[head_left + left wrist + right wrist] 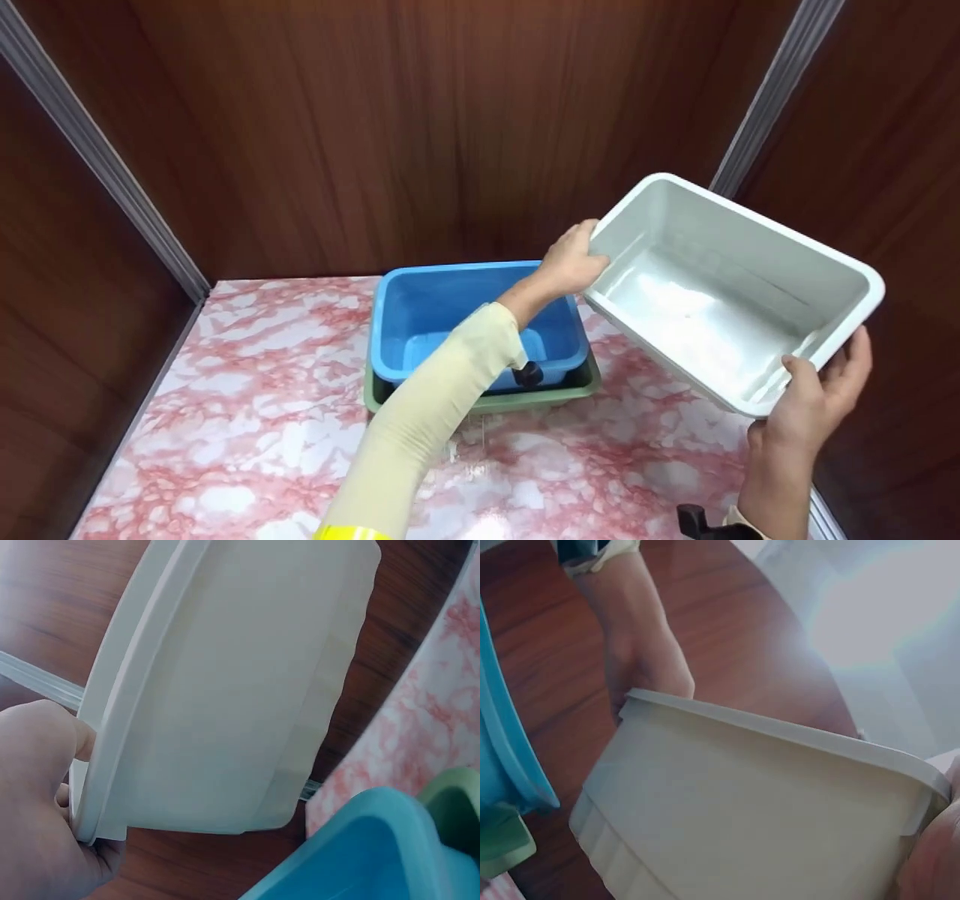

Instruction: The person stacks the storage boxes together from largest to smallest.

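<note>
A white rectangular plastic basin, bare inside, is held up in the air and tilted so its opening faces the head camera. My left hand grips its left short rim, thumb over the edge. At the opposite short end my right hand holds the rim, thumb inside and fingers around the outside. Both wrist views show the basin's outer wall from the side. Below my left forearm a blue basin sits inside a green basin on the table; the forearm hides part of the blue one.
The table has a red and white marbled top. Dark wood-look panels stand at the back and both sides, joined by grey metal corner strips. The white basin is close to the right panel.
</note>
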### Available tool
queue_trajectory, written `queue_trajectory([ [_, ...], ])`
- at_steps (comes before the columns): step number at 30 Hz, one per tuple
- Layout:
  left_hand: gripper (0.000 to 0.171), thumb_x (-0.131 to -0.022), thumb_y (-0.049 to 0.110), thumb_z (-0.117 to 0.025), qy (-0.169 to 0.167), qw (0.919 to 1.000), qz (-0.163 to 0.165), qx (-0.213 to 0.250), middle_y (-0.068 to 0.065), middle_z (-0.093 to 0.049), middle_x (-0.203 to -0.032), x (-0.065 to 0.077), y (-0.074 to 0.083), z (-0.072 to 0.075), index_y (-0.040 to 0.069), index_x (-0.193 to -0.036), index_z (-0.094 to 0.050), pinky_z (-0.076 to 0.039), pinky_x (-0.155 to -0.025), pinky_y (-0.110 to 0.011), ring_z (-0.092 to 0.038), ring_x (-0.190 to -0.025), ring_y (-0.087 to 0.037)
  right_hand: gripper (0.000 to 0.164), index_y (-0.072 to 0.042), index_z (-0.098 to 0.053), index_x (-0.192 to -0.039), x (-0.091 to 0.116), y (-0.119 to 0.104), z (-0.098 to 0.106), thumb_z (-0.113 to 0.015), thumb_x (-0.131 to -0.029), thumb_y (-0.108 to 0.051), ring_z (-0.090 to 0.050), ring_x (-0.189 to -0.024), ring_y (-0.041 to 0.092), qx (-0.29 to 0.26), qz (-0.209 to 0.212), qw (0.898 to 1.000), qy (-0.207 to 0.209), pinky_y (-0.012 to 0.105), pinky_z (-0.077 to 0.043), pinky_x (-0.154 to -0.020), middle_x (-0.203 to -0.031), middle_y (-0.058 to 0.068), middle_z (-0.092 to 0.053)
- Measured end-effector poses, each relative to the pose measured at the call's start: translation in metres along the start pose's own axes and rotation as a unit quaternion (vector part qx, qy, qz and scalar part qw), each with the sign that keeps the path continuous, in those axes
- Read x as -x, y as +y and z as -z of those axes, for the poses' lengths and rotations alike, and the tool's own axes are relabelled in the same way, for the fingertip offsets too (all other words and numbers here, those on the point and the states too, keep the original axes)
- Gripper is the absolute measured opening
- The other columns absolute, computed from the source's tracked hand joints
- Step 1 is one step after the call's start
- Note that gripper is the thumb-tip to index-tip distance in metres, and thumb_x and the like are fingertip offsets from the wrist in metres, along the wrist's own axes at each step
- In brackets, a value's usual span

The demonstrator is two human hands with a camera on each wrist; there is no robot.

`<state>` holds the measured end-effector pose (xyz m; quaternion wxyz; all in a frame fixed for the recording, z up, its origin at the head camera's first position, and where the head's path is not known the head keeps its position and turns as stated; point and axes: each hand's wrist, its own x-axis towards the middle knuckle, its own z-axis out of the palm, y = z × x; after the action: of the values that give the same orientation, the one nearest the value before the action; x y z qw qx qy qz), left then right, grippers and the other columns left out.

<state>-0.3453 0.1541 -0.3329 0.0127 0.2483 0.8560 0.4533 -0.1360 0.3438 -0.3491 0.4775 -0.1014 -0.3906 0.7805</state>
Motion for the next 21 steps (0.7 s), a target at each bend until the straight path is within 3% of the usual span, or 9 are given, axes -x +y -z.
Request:
queue_trajectory([
  [11, 0.053, -0.089, 0.017, -0.061, 0.067, 0.9973, 0.025, 0.020, 0.001, -0.055, -0.124, 0.024, 0.005, 0.050, 0.016, -0.141, -0.048, -0.048, -0.080, -0.028, -0.056, -0.100, -0.014, 0.070, -0.015, -0.042, -0.146, 0.007, -0.003, -0.031, -0.039, -0.083, 0.015, -0.038, -0.128, 0.030, 0.052, -0.014, 0.997, -0.057, 0.035, -0.045, -0.092, -0.145, 0.014, -0.038],
  [21, 0.045, -0.089, 0.018, -0.060, 0.129, 0.9899, 0.053, 0.029, 0.000, -0.057, -0.118, 0.054, -0.013, 0.092, 0.016, -0.133, -0.053, -0.049, -0.079, -0.031, -0.057, -0.097, -0.016, 0.071, -0.013, -0.041, -0.145, 0.013, 0.012, -0.061, -0.034, -0.082, 0.017, -0.044, -0.120, 0.031, 0.055, -0.036, 0.986, -0.151, 0.036, -0.048, -0.088, -0.140, 0.020, -0.039],
])
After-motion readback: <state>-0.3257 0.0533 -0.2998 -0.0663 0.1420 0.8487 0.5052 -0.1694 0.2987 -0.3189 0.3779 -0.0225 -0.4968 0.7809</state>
